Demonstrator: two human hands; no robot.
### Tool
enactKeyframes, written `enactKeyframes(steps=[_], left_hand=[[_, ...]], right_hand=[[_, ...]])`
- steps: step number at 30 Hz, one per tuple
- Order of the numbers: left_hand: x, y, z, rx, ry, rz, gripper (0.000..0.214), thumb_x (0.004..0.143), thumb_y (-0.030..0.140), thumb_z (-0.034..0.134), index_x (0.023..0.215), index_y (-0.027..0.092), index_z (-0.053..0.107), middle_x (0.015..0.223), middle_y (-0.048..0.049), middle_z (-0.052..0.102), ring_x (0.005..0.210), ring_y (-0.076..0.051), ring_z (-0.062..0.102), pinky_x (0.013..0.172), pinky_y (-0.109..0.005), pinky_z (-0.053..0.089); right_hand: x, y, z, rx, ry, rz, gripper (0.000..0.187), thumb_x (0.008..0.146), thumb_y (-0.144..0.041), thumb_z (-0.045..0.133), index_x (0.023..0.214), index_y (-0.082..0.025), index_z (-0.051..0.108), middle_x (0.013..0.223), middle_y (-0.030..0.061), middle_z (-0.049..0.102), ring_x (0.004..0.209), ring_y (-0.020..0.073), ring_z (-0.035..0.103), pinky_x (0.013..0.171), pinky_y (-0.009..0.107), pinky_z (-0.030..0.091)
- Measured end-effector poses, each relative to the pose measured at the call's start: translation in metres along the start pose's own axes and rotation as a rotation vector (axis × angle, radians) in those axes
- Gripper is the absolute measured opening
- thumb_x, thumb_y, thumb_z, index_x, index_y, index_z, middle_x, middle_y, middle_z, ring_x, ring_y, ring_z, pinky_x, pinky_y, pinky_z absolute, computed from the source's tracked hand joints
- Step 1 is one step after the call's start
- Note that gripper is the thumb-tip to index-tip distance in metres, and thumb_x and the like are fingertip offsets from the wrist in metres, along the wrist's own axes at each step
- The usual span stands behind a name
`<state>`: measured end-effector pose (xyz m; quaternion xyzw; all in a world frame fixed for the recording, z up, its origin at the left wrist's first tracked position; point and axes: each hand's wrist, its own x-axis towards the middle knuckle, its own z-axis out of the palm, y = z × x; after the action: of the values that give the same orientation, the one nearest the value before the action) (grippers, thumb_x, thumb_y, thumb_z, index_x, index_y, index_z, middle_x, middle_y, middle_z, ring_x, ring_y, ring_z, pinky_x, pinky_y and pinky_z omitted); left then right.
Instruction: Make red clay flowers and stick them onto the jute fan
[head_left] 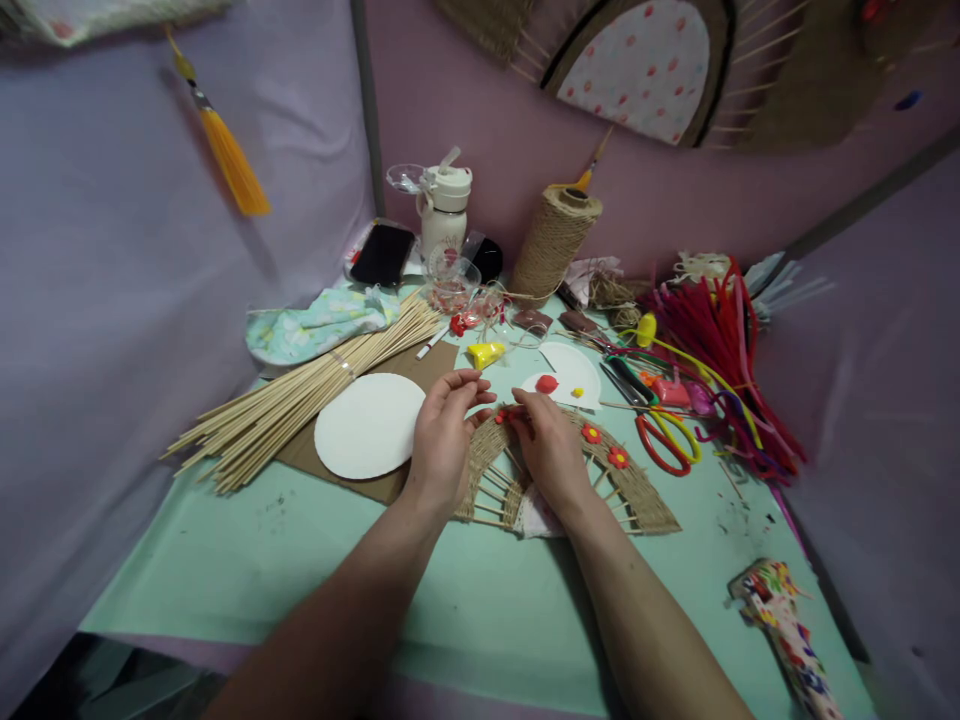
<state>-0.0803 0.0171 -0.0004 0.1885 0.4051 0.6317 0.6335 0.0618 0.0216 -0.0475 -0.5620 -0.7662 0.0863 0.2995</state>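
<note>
A fan-shaped piece woven of jute twine over wooden sticks lies on the mint-green table. Two small red flowers sit on its right side. My right hand rests on the middle of the fan, fingers curled and pinching a small red piece at its top edge. My left hand sits at the fan's left end, fingers bent toward the same spot, thumb and fingertips close together.
A bundle of wooden skewers and a white disc on brown card lie left. A twine spool, white bottle, red scissors, red pipe cleaners and a patterned glue gun surround the work.
</note>
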Motion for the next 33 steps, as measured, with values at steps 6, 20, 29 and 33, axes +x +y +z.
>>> enactKeyframes(steps=[6,20,29,33], left_hand=[[0.0001,0.0011,-0.0007,0.005,0.001,0.005,0.013,0.076,0.023,0.064,0.088,0.019,0.062,0.087,-0.0016,0.063,0.079,-0.012,0.06,0.073,-0.026,0.045],[0.0008,0.001,-0.0004,0.016,0.007,0.003,0.014,0.074,0.023,0.065,0.087,0.019,0.062,0.084,-0.0009,0.063,0.078,-0.012,0.06,0.072,-0.026,0.045],[-0.0006,0.0033,0.001,0.016,0.015,-0.004,0.014,0.073,0.022,0.066,0.087,0.019,0.062,0.083,-0.0007,0.063,0.077,-0.012,0.06,0.072,-0.026,0.044],[-0.0005,0.0028,0.0007,0.011,0.013,-0.006,0.014,0.074,0.022,0.065,0.087,0.018,0.061,0.083,-0.0006,0.063,0.077,-0.012,0.059,0.072,-0.026,0.045]], right_hand=[[-0.002,0.0001,-0.0005,0.011,-0.018,0.023,0.036,0.088,-0.013,0.043,0.121,-0.016,0.058,0.107,0.0122,0.068,0.097,0.0241,0.064,0.082,0.04,0.052],[-0.0077,-0.0016,-0.0083,-0.06,-0.016,0.021,0.029,0.092,-0.018,0.047,0.116,-0.017,0.063,0.101,0.01,0.073,0.095,0.0262,0.064,0.085,0.042,0.049],[-0.0086,-0.001,-0.0069,-0.083,-0.024,0.004,0.026,0.094,-0.017,0.047,0.114,-0.016,0.064,0.103,0.0091,0.074,0.096,0.0263,0.066,0.087,0.042,0.049],[-0.0084,-0.0006,-0.0057,-0.129,-0.03,-0.007,0.025,0.094,-0.017,0.047,0.112,-0.017,0.065,0.102,0.0093,0.074,0.094,0.0264,0.067,0.086,0.041,0.048]])
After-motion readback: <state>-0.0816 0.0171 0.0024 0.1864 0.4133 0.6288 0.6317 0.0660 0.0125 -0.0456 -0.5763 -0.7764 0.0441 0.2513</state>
